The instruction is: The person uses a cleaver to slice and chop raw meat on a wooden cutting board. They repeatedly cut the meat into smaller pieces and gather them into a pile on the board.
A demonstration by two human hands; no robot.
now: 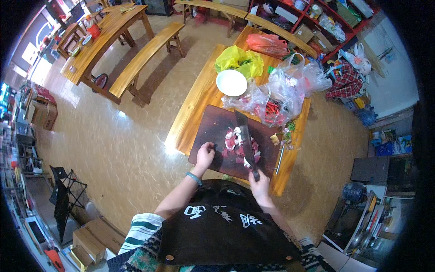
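My right hand grips the handle of a cleaver, whose dark blade points away from me above pieces of raw meat. The red and white pieces lie on a dark cutting board on a wooden table. Whether the blade touches the meat, I cannot tell. My left hand, with a bluish bangle at the wrist, rests at the board's left edge with fingers curled and holds nothing visible. A yellowish chunk, perhaps ginger, lies near the board's right edge.
Beyond the board are a white plate, a yellow plastic bag, a red bag and a clear bag with red chillies. A metal rod-like tool and green scraps lie right of it. A wooden bench stands farther left.
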